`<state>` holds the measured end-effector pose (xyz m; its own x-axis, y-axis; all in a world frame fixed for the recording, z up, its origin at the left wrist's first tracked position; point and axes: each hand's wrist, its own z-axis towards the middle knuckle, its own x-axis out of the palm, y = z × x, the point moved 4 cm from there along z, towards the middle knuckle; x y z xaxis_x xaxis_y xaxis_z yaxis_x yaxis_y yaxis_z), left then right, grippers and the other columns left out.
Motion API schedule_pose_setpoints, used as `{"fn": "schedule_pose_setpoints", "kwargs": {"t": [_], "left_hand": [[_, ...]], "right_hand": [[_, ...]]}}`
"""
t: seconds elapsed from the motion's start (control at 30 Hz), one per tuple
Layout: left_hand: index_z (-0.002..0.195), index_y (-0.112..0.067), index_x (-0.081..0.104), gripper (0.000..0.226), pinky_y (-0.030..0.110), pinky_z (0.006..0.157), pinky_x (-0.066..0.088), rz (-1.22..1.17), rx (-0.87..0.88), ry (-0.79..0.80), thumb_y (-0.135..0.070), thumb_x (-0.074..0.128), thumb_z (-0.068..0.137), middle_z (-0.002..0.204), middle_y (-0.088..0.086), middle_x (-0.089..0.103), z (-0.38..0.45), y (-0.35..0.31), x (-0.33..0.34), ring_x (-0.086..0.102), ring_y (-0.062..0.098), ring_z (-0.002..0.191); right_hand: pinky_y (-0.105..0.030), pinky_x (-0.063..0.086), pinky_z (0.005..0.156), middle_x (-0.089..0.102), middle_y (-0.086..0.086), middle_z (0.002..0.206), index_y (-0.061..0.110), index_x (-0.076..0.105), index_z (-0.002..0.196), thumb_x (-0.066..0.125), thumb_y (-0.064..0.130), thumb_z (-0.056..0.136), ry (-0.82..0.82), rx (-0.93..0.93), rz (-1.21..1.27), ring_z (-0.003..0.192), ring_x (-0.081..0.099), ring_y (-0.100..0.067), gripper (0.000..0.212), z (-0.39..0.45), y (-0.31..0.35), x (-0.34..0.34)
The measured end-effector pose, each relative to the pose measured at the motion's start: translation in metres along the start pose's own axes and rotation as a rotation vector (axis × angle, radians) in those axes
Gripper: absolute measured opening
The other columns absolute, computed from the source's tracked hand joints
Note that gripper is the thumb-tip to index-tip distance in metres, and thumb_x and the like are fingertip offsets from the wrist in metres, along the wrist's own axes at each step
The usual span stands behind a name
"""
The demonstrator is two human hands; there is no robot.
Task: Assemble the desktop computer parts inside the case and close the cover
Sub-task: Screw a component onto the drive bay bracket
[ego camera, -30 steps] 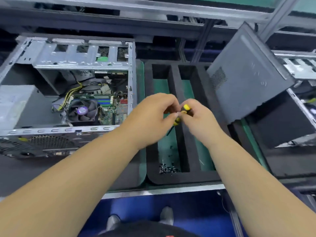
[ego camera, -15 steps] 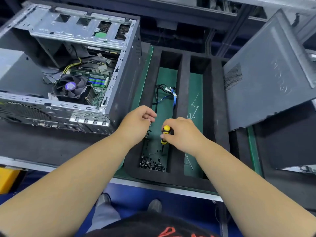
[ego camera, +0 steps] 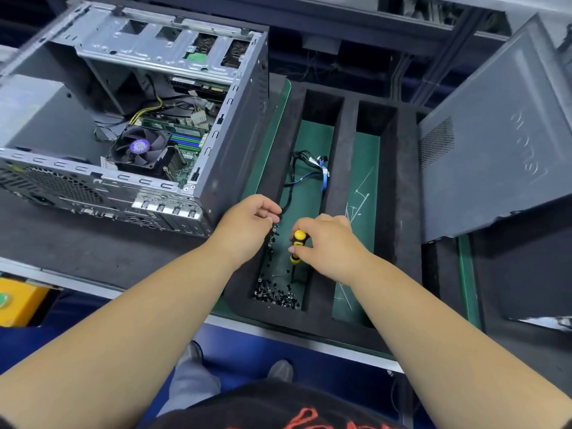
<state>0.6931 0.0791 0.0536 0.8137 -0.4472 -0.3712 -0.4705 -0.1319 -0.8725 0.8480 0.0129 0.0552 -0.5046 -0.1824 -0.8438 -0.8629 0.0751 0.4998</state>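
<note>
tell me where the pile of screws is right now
In the head view, the pile of screws lies at the near end of the left slot of the black foam tray, just below the screwdriver that the right hand holds.

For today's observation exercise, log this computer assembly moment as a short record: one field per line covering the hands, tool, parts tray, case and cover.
left hand: fingers curled over the tray's left slot, at the scattered screws; whether it holds one cannot be told
right hand: grips the yellow-handled screwdriver, tip down in the left slot
foam tray: left slot holds a screw pile and cable bundle
computer case: open, CPU fan visible
side cover: off, at the tray's right
</note>
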Motion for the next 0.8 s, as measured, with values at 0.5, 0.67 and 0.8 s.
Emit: {"fn": "schedule_pose_setpoints", "kwargs": {"t": [0.5,0.67,0.8], "left_hand": [[0.1,-0.021,0.063,0.031,0.026,0.084,0.053,-0.114,-0.125,0.071,-0.003,0.039,0.097,0.102,0.008,0.067,-0.005,0.001,0.014,0.064,0.017,0.093],[0.112,-0.014,0.064,0.024,0.026,0.081,0.055,-0.342,-0.186,0.11,-0.011,0.042,0.103,0.105,0.01,0.07,-0.006,-0.013,0.019,0.069,0.02,0.098],[0.11,-0.012,0.064,0.021,0.026,0.078,0.056,-0.654,-0.203,0.172,-0.013,0.044,0.103,0.1,0.011,0.073,-0.009,-0.032,0.023,0.071,0.019,0.094]], "right_hand": [[-0.038,0.05,0.085,0.067,0.014,0.094,0.034,0.061,0.094,0.063,0.037,0.092,-0.326,0.054,0.373,0.09,0.057,-0.012,0.004,-0.019,0.004,-0.097],[-0.032,0.054,0.076,0.07,0.012,0.094,0.035,0.062,0.094,0.063,0.032,0.092,-0.424,-0.011,0.517,0.086,0.065,-0.006,0.004,-0.029,0.017,-0.13],[-0.023,0.049,0.072,0.072,0.009,0.094,0.033,0.062,0.097,0.062,0.03,0.093,-0.463,-0.043,0.56,0.088,0.067,-0.006,0.005,-0.037,0.024,-0.149]]}}
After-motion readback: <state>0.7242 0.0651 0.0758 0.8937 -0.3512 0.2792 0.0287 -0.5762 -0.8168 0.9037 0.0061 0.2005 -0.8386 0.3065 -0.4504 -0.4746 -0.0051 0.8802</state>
